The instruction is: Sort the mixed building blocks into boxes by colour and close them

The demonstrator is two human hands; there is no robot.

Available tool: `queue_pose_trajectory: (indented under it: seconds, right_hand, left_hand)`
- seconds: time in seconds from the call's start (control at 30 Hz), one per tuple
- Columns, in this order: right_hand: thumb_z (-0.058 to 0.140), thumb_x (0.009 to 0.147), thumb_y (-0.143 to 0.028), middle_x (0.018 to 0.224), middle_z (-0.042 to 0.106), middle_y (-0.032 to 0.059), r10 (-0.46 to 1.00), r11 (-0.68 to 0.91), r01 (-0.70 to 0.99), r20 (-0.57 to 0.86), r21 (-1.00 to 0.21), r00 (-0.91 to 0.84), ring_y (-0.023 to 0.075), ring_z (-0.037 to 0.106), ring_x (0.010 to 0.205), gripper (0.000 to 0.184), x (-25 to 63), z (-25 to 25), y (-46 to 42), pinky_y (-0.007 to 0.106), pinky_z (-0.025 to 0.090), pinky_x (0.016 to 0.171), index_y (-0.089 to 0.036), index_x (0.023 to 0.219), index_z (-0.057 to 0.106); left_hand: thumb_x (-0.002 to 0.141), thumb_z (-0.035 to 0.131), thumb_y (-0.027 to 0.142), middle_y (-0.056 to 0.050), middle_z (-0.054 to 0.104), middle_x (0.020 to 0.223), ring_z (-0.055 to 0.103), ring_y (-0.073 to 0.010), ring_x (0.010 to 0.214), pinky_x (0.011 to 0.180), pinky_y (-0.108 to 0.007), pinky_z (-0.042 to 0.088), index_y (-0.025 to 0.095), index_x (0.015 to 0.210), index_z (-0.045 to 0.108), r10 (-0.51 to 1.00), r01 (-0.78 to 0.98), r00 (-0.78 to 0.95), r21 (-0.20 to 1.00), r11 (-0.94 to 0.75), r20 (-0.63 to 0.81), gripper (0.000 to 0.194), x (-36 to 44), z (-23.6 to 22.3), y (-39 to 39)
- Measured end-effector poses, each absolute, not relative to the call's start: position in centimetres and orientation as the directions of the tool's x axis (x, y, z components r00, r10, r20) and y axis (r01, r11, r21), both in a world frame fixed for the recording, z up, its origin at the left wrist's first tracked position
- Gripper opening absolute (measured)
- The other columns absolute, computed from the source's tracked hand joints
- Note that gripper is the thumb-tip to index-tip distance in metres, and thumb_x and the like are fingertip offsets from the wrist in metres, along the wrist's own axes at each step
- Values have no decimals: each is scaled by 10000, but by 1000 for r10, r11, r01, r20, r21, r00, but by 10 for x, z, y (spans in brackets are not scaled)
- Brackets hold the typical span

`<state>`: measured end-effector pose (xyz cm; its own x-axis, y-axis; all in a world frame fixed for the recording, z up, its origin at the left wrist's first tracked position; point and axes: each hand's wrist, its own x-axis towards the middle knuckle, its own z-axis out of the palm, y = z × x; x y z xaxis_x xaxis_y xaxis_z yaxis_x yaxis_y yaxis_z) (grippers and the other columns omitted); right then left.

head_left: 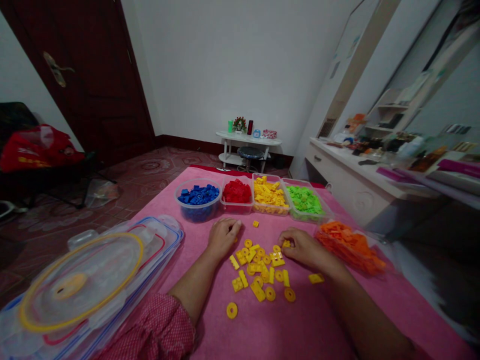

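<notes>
Several loose yellow bricks (pixel 258 270) lie in a heap on the pink cloth (pixel 300 325) in front of me. My left hand (pixel 223 236) rests at the heap's upper left with its fingers curled; what it holds, if anything, is hidden. At the heap's upper right my right hand (pixel 304 247) pinches a small yellow brick (pixel 286 244) between its fingertips. One single yellow brick (pixel 255 223) lies apart, just beyond the hands.
Behind the heap stand a round tub of blue bricks (pixel 198 199) and boxes of red bricks (pixel 237 194), yellow bricks (pixel 270 196) and green bricks (pixel 305 201). Orange bricks (pixel 350 245) fill a box at right. Stacked clear lids (pixel 86 280) lie at left.
</notes>
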<state>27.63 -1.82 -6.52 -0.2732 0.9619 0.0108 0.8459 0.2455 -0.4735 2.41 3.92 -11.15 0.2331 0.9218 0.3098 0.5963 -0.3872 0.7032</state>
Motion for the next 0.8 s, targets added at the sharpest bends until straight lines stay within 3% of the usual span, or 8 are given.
queue_pose_trajectory:
  seconds: [0.13,0.23,0.37,0.43,0.53,0.6,0.73,0.8]
  right_hand:
    - [505,629,-105,619,615,7,955,269,821,29,-504,-295,131,544,606,132,276,-48,0,216,382,564,-148,613,629]
    - [525,664,-136,615,634,7,968,249,842,108,-479,-225,144,568,609,140,275,-24,30,229,401,578,-155,658,663]
    - [593,747,-267,974,691,95,912,199,875,409,-441,-1,205,623,843,303,270,2,69,297,462,734,-151,1012,683]
    - [608,768,-328,1119,649,134,888,196,881,459,-430,27,216,622,897,444,269,5,72,319,473,766,-143,1172,615]
    - [579,806,-365,1063,671,122,938,154,920,346,-360,-21,220,641,838,424,272,-1,47,325,482,728,-162,1177,615]
    - [580,806,-377,986,695,110,981,104,967,184,-232,-61,249,648,851,388,277,-9,15,345,476,732,-189,1140,639]
    - [677,714,-374,1064,662,193,981,59,997,-189,42,-51,351,624,969,512,292,-29,-49,429,460,793,-165,1177,615]
    - [688,698,-360,1124,624,230,962,16,998,-273,65,3,368,611,996,577,297,-38,-67,446,454,813,-152,1225,582]
  left_hand:
    - [908,368,428,-34,675,770,589,-166,780,672,-248,385,190,749,706,916,609,235,686,-399,324,443,25,-112,39]
    - [908,367,430,-35,679,789,591,-169,794,679,-249,383,194,757,709,918,608,229,689,-394,323,442,25,-112,39]
    - [908,368,420,-35,686,799,595,-171,801,686,-250,387,199,785,716,920,591,236,705,-392,315,430,24,-112,38]
    - [905,375,412,-36,688,802,597,-173,803,685,-249,389,198,789,716,921,583,238,713,-391,310,420,24,-112,39]
    - [898,386,416,-36,687,793,597,-173,792,676,-247,388,193,781,715,923,583,236,716,-385,305,415,24,-113,40]
    - [893,394,421,-35,686,785,594,-172,783,672,-246,386,193,775,716,923,586,235,713,-385,305,412,24,-113,40]
    - [883,412,392,-31,688,780,589,-167,771,664,-245,379,192,735,706,920,597,221,701,-390,324,385,25,-112,39]
    - [877,419,368,-30,692,790,589,-166,778,668,-244,381,191,725,702,920,605,218,695,-388,325,367,26,-111,39]
